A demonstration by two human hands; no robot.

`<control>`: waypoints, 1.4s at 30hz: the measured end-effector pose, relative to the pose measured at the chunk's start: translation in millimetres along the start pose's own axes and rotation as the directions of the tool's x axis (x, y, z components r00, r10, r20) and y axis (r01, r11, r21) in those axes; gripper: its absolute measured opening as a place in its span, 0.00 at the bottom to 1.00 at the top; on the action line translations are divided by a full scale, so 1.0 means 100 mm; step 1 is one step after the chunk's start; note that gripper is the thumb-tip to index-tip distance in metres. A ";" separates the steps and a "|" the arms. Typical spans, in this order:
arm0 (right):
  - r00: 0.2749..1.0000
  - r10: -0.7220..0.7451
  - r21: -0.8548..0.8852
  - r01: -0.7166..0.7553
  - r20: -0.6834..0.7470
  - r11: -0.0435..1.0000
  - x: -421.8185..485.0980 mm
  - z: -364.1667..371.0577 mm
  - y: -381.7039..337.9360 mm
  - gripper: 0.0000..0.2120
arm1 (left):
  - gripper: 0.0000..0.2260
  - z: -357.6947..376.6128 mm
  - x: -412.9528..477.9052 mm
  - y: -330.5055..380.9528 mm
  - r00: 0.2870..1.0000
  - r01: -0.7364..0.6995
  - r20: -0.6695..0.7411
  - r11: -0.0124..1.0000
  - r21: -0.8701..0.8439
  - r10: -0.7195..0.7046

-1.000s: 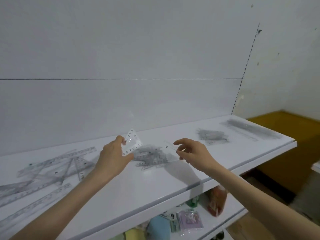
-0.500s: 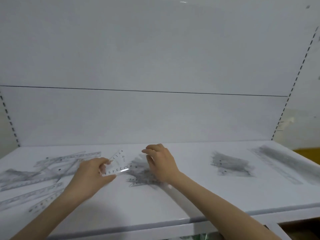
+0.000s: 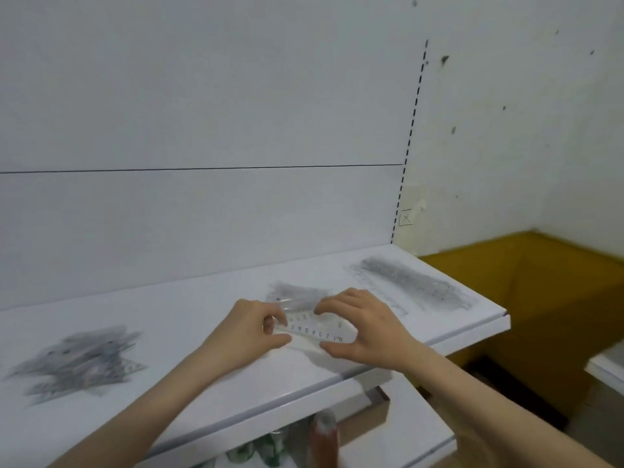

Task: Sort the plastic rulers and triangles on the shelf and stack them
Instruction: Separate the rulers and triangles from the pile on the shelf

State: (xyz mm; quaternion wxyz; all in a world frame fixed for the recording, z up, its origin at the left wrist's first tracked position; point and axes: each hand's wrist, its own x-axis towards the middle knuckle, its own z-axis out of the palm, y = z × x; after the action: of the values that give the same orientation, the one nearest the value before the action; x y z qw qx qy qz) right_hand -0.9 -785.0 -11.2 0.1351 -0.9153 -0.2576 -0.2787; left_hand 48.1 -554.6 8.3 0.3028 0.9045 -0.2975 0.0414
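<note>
We hold the transparent piece (image 3: 314, 331) at the centre of the frame, just in front of the middle stack (image 3: 297, 293) on the white shelf (image 3: 169, 315). The left hand (image 3: 246, 332) pinches its left end between thumb and fingers; the right hand (image 3: 366, 329) curls its fingers over the right end, with the thumb at the near edge. We judge three risks from here. The smooth plastic may slip from the pinch when one hand lets go. Setting it down askew may push the middle stack out of line, since slick flat sheets slide freely on one another. We may also sort it wrongly, because blur prevents us from telling whether it is a short ruler or a triangle. The piece is thin, rigid and clear, with black printed numerals along its near edge. The long stack (image 3: 415, 285) at the right of the frame reads as a grey, narrow band. The loose pile (image 3: 77, 363) at the lower left is ragged, with pointed corners jutting out. The shelf surface is glossy and flat, with a rounded front lip
</note>
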 end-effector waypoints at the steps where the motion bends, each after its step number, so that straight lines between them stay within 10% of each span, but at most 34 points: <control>1: 0.997 0.074 -0.007 -0.074 0.003 0.997 -0.12 -0.09 0.14 0.20 | 0.06 0.08 0.08 0.03 1.000 0.015 -0.012 1.000 0.018 -0.015; 6: 0.931 0.366 -0.040 -0.365 0.016 0.930 -0.18 -0.15 0.58 0.27 | 0.08 0.16 0.21 -0.07 0.979 0.174 -0.127 0.975 0.135 -0.158; 16: 0.904 0.341 -0.106 -0.325 0.258 0.940 0.84 0.57 0.53 0.24 | 0.03 -0.39 -0.27 -0.63 0.898 0.411 -0.275 0.880 0.238 -0.345; 22: 0.932 0.356 0.004 -0.357 0.069 0.934 0.90 0.56 0.52 0.26 | 0.03 -0.64 -0.45 -0.85 0.882 0.424 -0.334 0.870 0.252 -0.333; 32: 0.989 -0.122 0.296 0.091 0.088 0.951 1.94 1.23 -1.40 0.13 | 0.08 -1.44 -1.61 -1.60 0.801 0.542 -0.429 0.809 0.227 -0.416; 37: 0.823 -0.409 0.327 0.290 0.394 0.899 2.53 1.83 -2.73 0.25 | 0.12 -2.08 -2.49 -2.36 0.774 0.601 -0.419 0.760 0.248 -0.476; 42: 0.734 -0.342 0.271 0.220 0.587 0.937 2.89 2.28 -3.41 0.36 | 0.34 -2.62 -3.09 -3.03 0.808 0.586 -0.281 0.759 0.284 -0.519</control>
State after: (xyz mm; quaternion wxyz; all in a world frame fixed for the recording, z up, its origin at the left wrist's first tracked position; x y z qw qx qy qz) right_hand 118.3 -297.8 7.5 0.0817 -0.8890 -0.4478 0.0488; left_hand -7.1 -52.6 -16.2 0.1581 0.9833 0.0258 0.0870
